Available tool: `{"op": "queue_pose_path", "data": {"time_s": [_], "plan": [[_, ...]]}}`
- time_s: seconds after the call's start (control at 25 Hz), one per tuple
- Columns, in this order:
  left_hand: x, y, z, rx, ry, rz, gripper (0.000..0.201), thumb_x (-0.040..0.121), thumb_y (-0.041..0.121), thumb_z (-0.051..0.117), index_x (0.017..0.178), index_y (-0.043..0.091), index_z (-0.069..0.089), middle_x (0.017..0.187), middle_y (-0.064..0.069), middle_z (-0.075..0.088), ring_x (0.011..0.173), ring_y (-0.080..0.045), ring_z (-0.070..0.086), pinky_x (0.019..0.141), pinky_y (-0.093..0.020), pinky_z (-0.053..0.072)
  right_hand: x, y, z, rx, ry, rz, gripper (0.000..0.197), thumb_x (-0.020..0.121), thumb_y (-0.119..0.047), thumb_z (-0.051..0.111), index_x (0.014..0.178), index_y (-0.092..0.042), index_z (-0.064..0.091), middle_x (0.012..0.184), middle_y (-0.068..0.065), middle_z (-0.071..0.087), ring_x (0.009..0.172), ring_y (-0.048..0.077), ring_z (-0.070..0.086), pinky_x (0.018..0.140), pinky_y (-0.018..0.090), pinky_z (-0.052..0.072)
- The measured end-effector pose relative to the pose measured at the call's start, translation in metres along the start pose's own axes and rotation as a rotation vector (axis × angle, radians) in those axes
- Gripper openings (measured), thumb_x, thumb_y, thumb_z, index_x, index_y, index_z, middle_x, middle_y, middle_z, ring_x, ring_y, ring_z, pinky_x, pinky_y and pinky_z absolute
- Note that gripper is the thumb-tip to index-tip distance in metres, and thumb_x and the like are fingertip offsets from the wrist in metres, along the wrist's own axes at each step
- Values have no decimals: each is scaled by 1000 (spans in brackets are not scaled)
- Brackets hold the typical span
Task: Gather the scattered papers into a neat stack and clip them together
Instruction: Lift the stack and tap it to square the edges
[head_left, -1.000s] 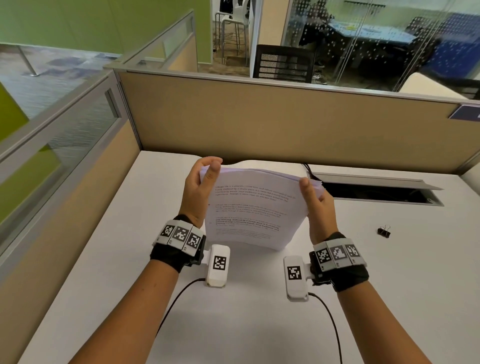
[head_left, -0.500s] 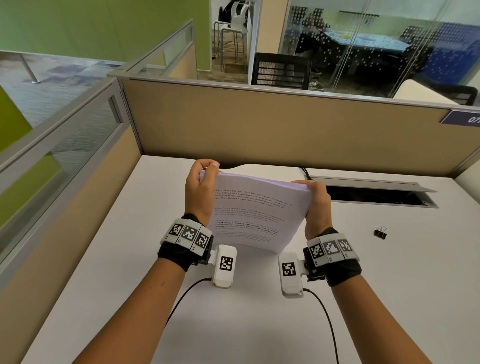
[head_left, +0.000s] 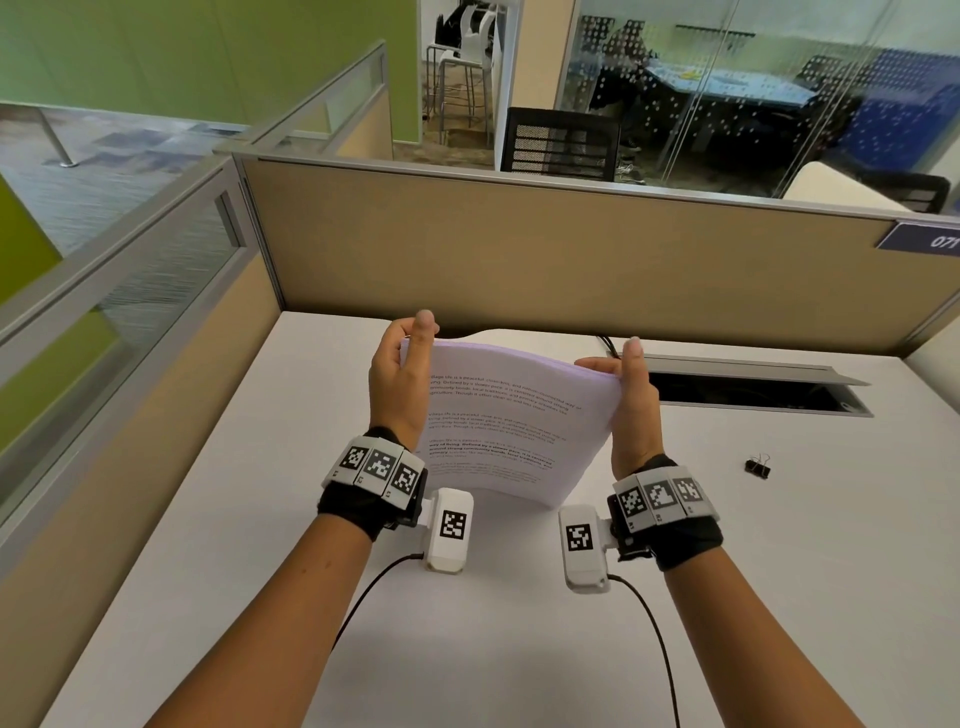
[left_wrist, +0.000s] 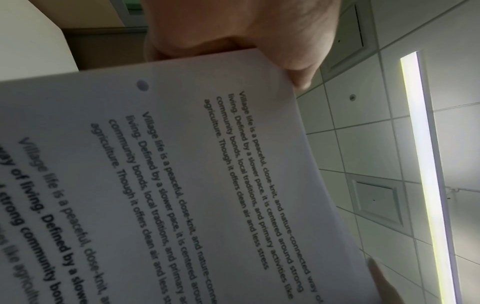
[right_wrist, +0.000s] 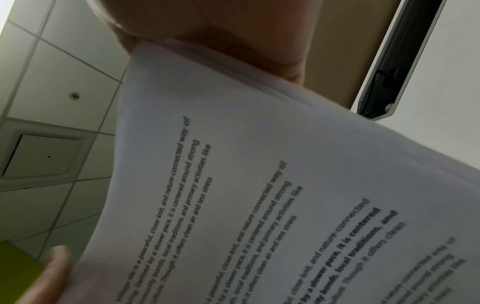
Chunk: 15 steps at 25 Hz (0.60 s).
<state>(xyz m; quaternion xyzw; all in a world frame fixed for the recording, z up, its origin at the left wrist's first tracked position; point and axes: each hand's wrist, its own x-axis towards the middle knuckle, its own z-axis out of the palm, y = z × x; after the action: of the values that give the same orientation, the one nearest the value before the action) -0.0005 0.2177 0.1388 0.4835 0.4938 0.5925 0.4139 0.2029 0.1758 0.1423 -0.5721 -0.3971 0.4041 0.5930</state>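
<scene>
Since a second ago my right hand (head_left: 635, 410) has shifted its hold at the top right corner, thumb now up along the edge, while the stack of papers (head_left: 511, 421) stands on its bottom edge on the surface (head_left: 779, 571), tilted toward me. My left hand (head_left: 400, 379) pinches the top left corner; both hands grip the sheets at 12 o'clock from my wrists. I judge the stack light but floppy (the top edge bows already), so the side edges are the place to hold while tapping it square. At 3 o'clock, well apart, the binder clip (head_left: 757, 465) waits.
</scene>
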Motion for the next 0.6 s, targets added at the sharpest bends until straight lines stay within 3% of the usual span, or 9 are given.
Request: {"op": "queue_pose_path", "data": {"time_s": [0.12,0.2,0.28,0.32,0.4,0.48,0.52,0.56,0.6], "plan": [[0,-16,-12,-19,-181,43,71,61,81,50,112,34,42,88,3,57,73,-6,61,58,-21,49,2,15,-9,-7,-126,-100,85,55,-87,49,102,-17,63,104,13,64,86,16,63,67,25,50],[-3,-31,-19,-15,-280,35,72,66,57,70,121,25,34,96,7,56,76,7,62,63,-16,50,1,28,-16,-24,-249,-88,94,49,-82,61,115,-15,59,116,17,62,102,26,62,79,32,53],[-5,-44,-23,18,-299,-44,58,74,29,74,119,14,41,99,6,60,80,9,63,70,-20,49,-2,38,-20,15,-377,-12,99,47,-78,66,121,-13,56,119,19,62,109,32,61,87,43,53],[-6,-48,-23,37,-307,-71,45,77,24,72,114,15,47,98,5,63,80,5,64,69,-20,50,-2,43,-22,56,-420,16,101,46,-78,67,121,-12,56,119,19,61,109,32,60,88,45,51],[-9,-53,-22,83,-294,-106,19,82,23,67,97,26,57,92,7,66,80,-2,64,62,-14,51,-4,46,-24,105,-460,39,93,43,-79,68,113,-18,62,107,9,66,100,22,60,82,39,49],[-9,-55,-19,67,-251,-148,10,83,25,65,88,30,59,87,9,67,80,-7,64,59,-13,50,-7,45,-25,146,-482,46,87,32,-78,71,103,-29,66,93,-10,72,90,7,65,80,31,51],[-9,-56,-17,48,-228,-167,8,83,25,65,87,29,60,86,8,68,80,-9,64,60,-15,50,-6,44,-24,173,-469,84,95,24,-76,75,104,-27,63,89,-13,73,86,3,66,82,30,49],[-8,-57,-16,35,-208,-175,7,83,25,66,86,28,61,85,7,69,79,-10,65,61,-19,51,-3,45,-26,181,-456,113,102,22,-73,77,108,-22,58,90,-10,73,85,4,66,84,32,47],[-7,-58,-15,34,-195,-177,6,83,26,66,86,28,61,85,6,69,79,-11,65,62,-21,51,0,51,-28,166,-451,120,97,32,-66,81,112,-17,54,94,-5,72,86,8,65,84,35,46]]}}
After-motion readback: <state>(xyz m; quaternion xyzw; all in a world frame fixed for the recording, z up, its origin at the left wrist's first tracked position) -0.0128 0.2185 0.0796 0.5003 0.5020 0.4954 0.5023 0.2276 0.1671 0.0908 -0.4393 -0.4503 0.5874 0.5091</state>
